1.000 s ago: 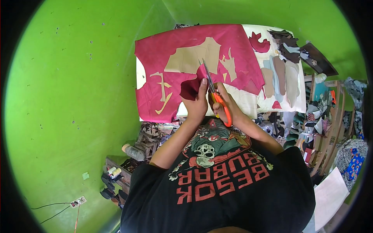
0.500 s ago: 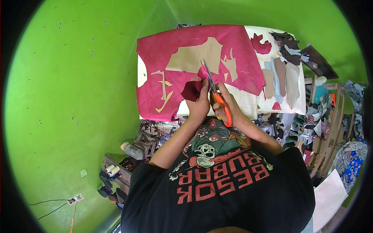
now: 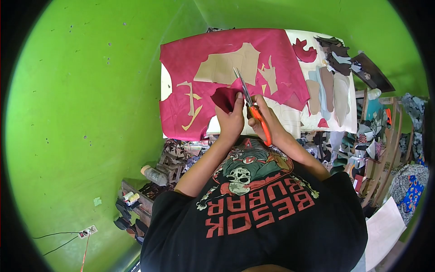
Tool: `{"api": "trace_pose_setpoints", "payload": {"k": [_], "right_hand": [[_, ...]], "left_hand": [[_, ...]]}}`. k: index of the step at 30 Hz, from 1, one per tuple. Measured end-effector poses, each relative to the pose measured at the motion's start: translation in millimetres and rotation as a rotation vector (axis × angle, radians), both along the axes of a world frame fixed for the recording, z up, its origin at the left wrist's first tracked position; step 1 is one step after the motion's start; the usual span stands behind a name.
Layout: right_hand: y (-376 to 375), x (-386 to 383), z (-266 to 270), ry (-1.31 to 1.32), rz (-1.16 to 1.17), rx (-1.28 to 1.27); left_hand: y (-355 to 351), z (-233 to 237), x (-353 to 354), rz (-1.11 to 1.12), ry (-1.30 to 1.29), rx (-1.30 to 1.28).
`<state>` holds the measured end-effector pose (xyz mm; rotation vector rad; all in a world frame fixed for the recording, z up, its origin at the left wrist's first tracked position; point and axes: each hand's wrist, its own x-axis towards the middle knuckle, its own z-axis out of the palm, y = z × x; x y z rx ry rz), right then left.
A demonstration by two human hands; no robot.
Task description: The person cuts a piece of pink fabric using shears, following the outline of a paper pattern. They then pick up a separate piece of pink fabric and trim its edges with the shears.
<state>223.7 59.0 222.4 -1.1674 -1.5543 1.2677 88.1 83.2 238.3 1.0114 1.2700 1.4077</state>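
Note:
My left hand point(image 3: 232, 119) is closed on a dark red leather piece point(image 3: 223, 97), thumb on top near the blades. In my right hand point(image 3: 265, 119) are scissors with orange handles point(image 3: 259, 123), their blades pointing up and away, right at the edge of the red piece. Both hands are above the near side of a white table point(image 3: 285, 120). Beyond them a large crimson sheet point(image 3: 181, 59) covers much of the table. On it lie a tan sheet point(image 3: 226, 65) and thin tan and yellow offcuts point(image 3: 270, 78).
On the table's right side lie sole-shaped pieces point(image 3: 340, 97), a curved red cutout point(image 3: 304, 51) and a dark pile of cut pieces point(image 3: 335, 50). Cluttered scraps and a wooden rack point(image 3: 385, 149) stand at right. A clear jar point(image 3: 155, 176) lies at left, near a green wall point(image 3: 90, 113).
The scissors have shifted slightly against the red piece, which has turned a little in my left hand. The sheets on the table lie as before.

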Motion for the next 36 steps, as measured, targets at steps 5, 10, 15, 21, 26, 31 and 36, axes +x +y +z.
{"api": "trace_pose_setpoints", "payload": {"k": [5, 10, 15, 21, 26, 31, 36], "right_hand": [[0.6, 4.3, 3.8, -0.06, 0.009, 0.011], [-2.6, 2.8, 4.5, -0.071, 0.022, 0.013], [-2.8, -0.8, 1.2, 0.02, 0.001, -0.001], [-2.8, 0.7, 11.4, -0.004, 0.012, -0.087], [-2.0, -2.2, 2.8, -0.017, 0.008, -0.091], [0.4, -3.5, 7.5, -0.075, -0.056, -0.054], [5.5, 1.6, 8.5, 0.048, -0.059, -0.112]], "left_hand": [[3.9, -2.6, -2.2, 0.018, -0.078, -0.018], [6.0, 1.9, -1.9, 0.009, -0.014, -0.005], [5.4, -3.4, 2.4, -0.03, -0.047, 0.077], [4.4, -6.7, -0.5, -0.017, -0.001, 0.078], [1.7, -5.7, -1.6, -0.025, -0.014, 0.052], [-0.4, -7.7, -1.5, -0.011, -0.002, 0.054], [-4.7, -4.9, 0.7, -0.071, -0.037, 0.007]]}}
